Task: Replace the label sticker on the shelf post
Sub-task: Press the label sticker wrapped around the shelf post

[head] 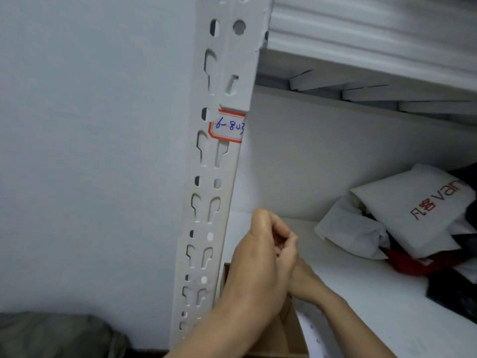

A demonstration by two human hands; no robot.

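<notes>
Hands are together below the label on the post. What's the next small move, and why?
Probably raise one hand to the label sticker and pick at a corner. It sits stuck on the shelf post, while the left hand and right hand meet lower down; whether they hold anything is hidden.

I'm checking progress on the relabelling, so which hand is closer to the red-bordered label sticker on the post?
Left. The left hand is below the label sticker, beside the shelf post; the right hand sits lower and further right, partly behind it.
</notes>
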